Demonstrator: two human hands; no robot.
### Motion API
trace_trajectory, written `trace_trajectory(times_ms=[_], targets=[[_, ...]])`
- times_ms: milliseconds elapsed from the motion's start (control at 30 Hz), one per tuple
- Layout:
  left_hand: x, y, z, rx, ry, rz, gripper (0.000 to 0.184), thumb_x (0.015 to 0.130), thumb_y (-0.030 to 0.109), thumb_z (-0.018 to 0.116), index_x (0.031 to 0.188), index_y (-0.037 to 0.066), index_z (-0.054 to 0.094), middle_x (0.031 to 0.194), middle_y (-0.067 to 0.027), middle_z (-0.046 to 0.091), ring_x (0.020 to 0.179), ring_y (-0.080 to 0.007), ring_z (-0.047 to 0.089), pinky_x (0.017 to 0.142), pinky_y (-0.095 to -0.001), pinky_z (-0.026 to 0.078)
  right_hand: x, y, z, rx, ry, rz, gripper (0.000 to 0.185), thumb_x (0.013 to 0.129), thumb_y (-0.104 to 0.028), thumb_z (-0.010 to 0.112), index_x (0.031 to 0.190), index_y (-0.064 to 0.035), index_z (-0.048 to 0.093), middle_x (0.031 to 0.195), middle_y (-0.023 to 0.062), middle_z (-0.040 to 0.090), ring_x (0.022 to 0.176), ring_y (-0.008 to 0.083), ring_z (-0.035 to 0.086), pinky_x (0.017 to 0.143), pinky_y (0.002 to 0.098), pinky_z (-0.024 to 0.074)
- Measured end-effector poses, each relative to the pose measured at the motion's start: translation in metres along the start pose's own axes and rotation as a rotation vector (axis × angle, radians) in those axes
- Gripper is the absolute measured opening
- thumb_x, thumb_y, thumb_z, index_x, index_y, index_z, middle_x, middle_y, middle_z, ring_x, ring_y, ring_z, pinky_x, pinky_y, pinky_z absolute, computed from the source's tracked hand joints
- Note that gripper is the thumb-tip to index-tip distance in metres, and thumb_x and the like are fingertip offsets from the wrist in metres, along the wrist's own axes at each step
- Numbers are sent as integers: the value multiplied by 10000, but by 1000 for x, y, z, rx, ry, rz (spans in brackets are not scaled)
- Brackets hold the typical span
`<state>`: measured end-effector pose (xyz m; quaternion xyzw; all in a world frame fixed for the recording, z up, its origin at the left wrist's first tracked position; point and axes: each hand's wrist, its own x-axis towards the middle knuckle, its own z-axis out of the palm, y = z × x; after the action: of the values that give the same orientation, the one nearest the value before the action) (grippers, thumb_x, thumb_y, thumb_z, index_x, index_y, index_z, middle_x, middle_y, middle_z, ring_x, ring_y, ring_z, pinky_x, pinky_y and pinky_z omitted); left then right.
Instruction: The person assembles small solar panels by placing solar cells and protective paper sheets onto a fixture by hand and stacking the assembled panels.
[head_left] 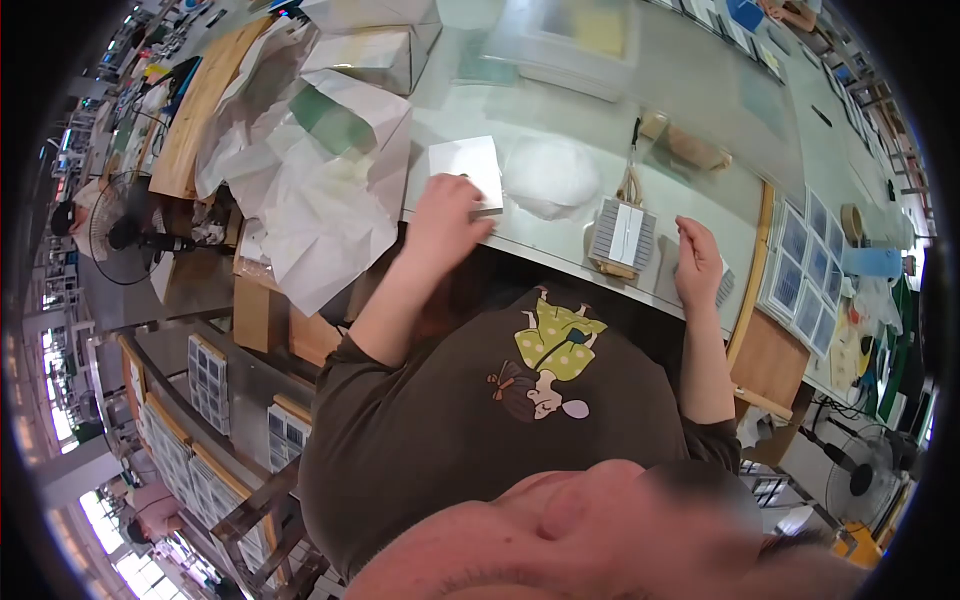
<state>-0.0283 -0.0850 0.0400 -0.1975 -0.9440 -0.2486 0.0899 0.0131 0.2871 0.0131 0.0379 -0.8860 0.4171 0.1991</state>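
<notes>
My left hand [447, 225] is at the near left corner of a thick white square stack [468, 165] on the table. Its fingers are bent over the stack's edge, and a small dark spot shows by the fingertips. My right hand [698, 262] is raised at the table's front edge with nothing visible in it, fingers loosely extended. Beside it, partly hidden, lies a grey ribbed piece [726, 284]. Between my hands are a round white translucent pile [551, 176] and a grey ribbed stack [622, 236] with a white strip across it. A brush-like tool [632, 160] lies behind that stack.
Crumpled white wrapping paper [330, 215] covers the table's left side, near a white package [370, 55]. A clear plastic box [570, 50] stands behind. Framed panels [805, 260] and a blue bottle [872, 262] are on the right. Fans [125, 232] stand at both sides.
</notes>
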Motion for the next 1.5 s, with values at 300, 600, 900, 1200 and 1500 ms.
trace_trajectory(times_ms=[300, 600, 900, 1200, 1500], targets=[[10, -52, -35, -124, -271, -169, 282, 695, 219, 753, 903, 55, 656, 866, -84, 628, 867, -251, 590, 773, -354, 470, -2, 1, 3, 66, 21, 40, 177, 901, -8, 520, 1045, 5, 622, 1033, 98, 627, 970, 167, 591, 876, 261, 450], [20, 24, 1, -463, 706, 223, 199, 769, -48, 665, 950, 33, 661, 930, -108, 633, 943, -281, 619, 829, -360, 509, -7, -54, -6, 456, 13, 265, 201, 893, -65, 584, 1075, 10, 622, 940, 78, 647, 842, 135, 600, 697, 226, 471], [45, 101, 43, -486, 526, 249, 254, 785, 235, 702, 928, 29, 661, 902, -77, 628, 865, -242, 612, 729, -307, 491, -4, -76, 1, 887, -108, 861, 220, 853, -123, 668, 1022, -5, 591, 730, -13, 595, 534, 40, 514, 466, 158, 386], [49, 90, 64, -867, -559, -454, 311, 786, 300, 728, 699, 19, 627, 595, 14, 573, 511, -47, 468, 474, -209, 378, -18, -53, 8, 562, -89, 694, 368, 798, -82, 710, 1112, 37, 558, 638, -43, 554, 536, 11, 444, 498, 156, 341], [49, 90, 71, -735, -514, -399, 342, 730, 316, 770, 652, 34, 593, 585, 20, 555, 504, -48, 441, 465, -216, 362, -26, -42, 12, 549, -88, 713, 392, 803, -58, 697, 1141, 54, 534, 657, -47, 551, 599, 14, 479, 578, 159, 375]])
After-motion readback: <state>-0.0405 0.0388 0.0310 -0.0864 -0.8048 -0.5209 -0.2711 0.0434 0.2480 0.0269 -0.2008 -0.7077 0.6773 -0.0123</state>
